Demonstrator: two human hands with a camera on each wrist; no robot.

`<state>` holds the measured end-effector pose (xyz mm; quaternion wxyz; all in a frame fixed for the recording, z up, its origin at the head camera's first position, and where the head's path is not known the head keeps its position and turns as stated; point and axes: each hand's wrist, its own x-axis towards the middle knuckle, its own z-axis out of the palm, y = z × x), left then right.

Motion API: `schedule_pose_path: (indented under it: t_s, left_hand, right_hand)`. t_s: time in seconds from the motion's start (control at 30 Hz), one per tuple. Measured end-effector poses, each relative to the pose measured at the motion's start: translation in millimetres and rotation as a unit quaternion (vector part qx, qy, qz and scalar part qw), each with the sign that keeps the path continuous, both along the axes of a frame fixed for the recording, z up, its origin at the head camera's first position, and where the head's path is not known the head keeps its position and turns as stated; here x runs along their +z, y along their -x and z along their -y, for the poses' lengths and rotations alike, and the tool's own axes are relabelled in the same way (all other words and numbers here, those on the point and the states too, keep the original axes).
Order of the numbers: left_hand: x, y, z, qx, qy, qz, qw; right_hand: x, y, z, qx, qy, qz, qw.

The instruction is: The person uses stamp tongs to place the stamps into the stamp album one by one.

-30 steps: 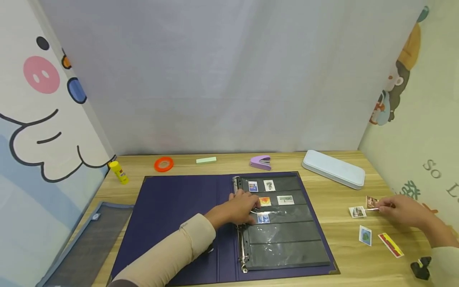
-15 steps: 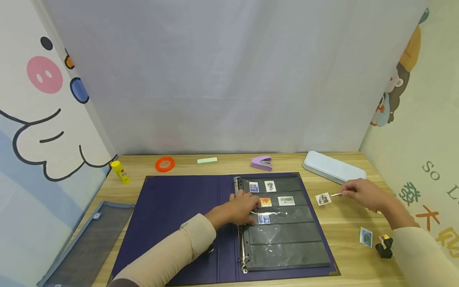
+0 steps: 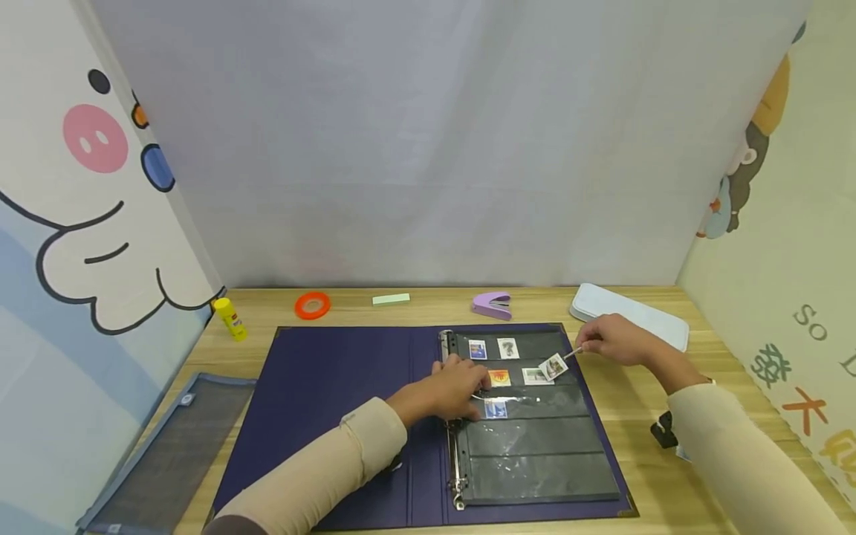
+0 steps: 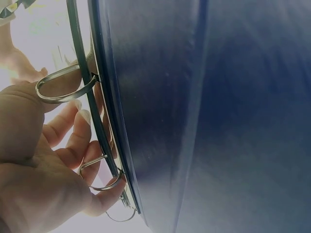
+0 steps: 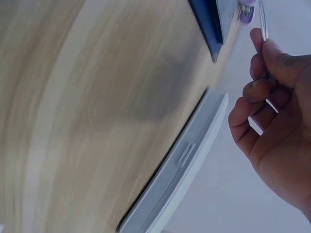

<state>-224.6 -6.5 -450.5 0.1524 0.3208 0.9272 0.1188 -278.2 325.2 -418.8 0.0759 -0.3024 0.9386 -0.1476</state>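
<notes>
A dark blue ring binder [image 3: 334, 394] lies spread flat, with a black pocket page [image 3: 535, 475] on its right side. Several stamps sit in the page's upper rows, among them an orange stamp [image 3: 500, 377] and a blue stamp [image 3: 495, 408]. My left hand [image 3: 457, 388] rests on the page's ring side, fingertips at these two; the left wrist view shows its fingers beside the metal rings [image 4: 63, 99]. My right hand [image 3: 617, 339] pinches tweezers [image 3: 574, 352], whose tips hold a small white-edged stamp [image 3: 553, 366] over the page's second row, overlapping a green-and-white stamp [image 3: 535, 377].
A pale blue case [image 3: 631, 312] lies behind my right hand. Along the back are a purple stapler [image 3: 492, 305], a green note pad [image 3: 391, 299], orange tape [image 3: 312, 305] and a yellow glue stick [image 3: 230, 319]. A grey mesh pouch [image 3: 174, 453] lies at left.
My right hand has carried the stamp in the tweezers leftward, from the wooden table at right to over the binder page. The left hand keeps its place on the page.
</notes>
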Motion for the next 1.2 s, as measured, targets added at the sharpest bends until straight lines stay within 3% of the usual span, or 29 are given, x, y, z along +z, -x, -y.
schedule_pose_path:
  t_s: [0.37,0.7,0.97,1.2]
  left_hand:
    - [3.4,-0.9,-1.5,0.0,0.005,-0.002,1.0]
    - [3.4,-1.4,-0.7,-0.001,0.008,-0.002,1.0]
    - [4.3,-1.1,-1.3,-0.003,0.01,-0.005,0.9999]
    - [3.2,-1.7,0.5,-0.017,0.029,-0.037,0.9988]
  right_hand:
    - [-10.8,3.8,47.2,0.086,-0.057,-0.025,0.994]
    - [-10.3,-2.8,67.9,0.139,-0.049,-0.023,0.989]
    - [-10.2,-4.9,67.0,0.128,-0.047,-0.001,0.991]
    - [-8.2,-7.9,42.1,0.077,-0.018,0.001,0.997]
